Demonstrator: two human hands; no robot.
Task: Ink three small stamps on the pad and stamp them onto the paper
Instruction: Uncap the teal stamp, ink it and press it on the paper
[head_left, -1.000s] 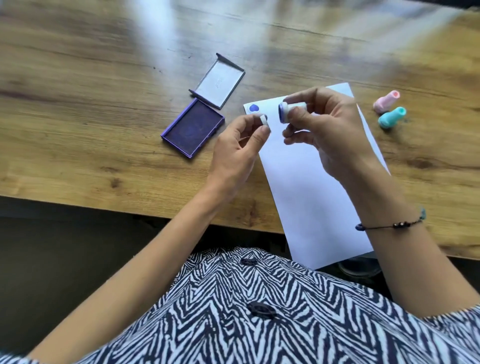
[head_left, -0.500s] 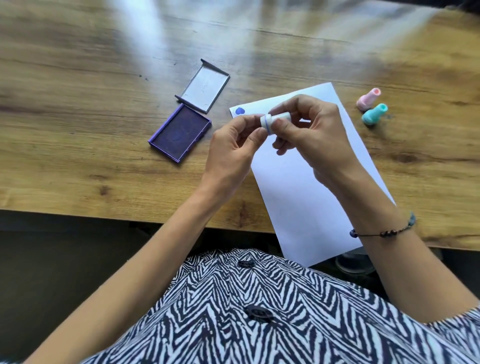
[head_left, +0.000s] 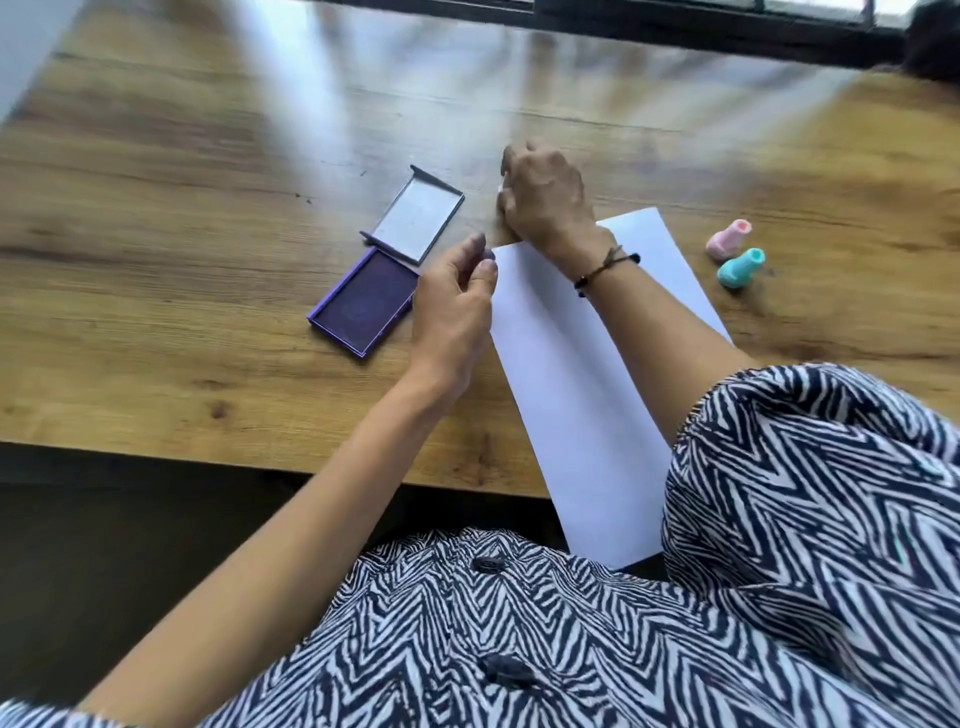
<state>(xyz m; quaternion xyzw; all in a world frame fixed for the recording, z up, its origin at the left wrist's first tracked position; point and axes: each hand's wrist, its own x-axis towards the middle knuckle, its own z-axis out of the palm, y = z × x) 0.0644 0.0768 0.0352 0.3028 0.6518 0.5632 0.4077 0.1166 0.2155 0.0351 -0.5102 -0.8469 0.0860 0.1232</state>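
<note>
Right hand (head_left: 545, 200) now beyond paper (head_left: 582, 395).

Bright daylight enters from the top of the frame, streaking pale glare across the wooden table (head_left: 182, 218). Motion blur softens everything; the edges bow from wide-angle distortion.

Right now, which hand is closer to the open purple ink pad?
Left. The left hand hovers beside the open purple ink pad, at its right edge. The right hand is farther off, past the white paper's top corner.
</note>
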